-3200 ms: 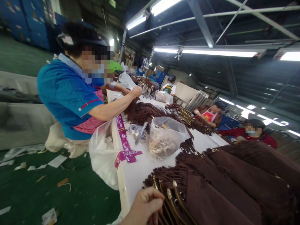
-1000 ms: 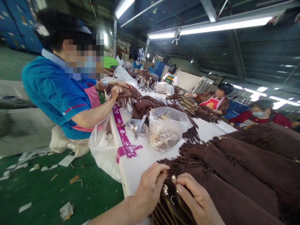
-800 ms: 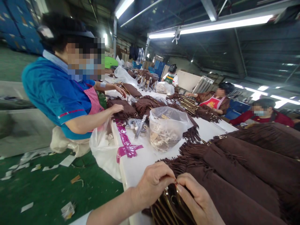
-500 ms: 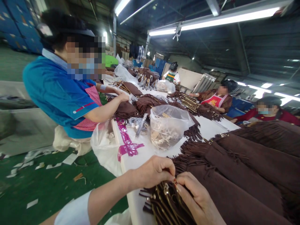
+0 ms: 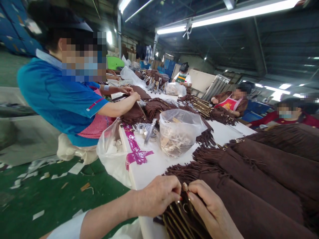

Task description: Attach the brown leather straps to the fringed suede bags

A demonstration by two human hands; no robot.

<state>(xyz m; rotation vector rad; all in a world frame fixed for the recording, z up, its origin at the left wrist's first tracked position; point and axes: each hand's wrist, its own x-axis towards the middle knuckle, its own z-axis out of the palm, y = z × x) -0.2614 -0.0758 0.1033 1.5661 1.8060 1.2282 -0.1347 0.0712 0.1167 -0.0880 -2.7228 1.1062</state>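
Both my hands work over a bundle of brown fringed pieces with gold-coloured metal edges (image 5: pixel 178 217) at the table's near corner. My left hand (image 5: pixel 159 194) is closed, thumb and forefinger pinched together close to the metal edges; whatever they pinch is too small to make out. Facing it, my right hand (image 5: pixel 210 205) pinches a small gold-coloured metal fitting (image 5: pixel 185 186) between thumb and forefinger. A small gap separates the two sets of fingertips. To the right lie several more brown suede-like fringed pieces (image 5: pixel 251 189), overlapping in a row.
A clear plastic bag of pale tangled scraps (image 5: pixel 178 142) stands on the white table (image 5: pixel 147 172), beside purple tape (image 5: pixel 137 156). A person in a blue shirt (image 5: pixel 62 89) handles brown pieces at the left. Other people sit farther back. Paper scraps litter the green floor (image 5: pixel 59 202).
My fingertips have moved slightly apart, the left lower and a little left. The metal fitting now shows in my right fingers. The blue-shirted person's hands have risen with a brown piece.
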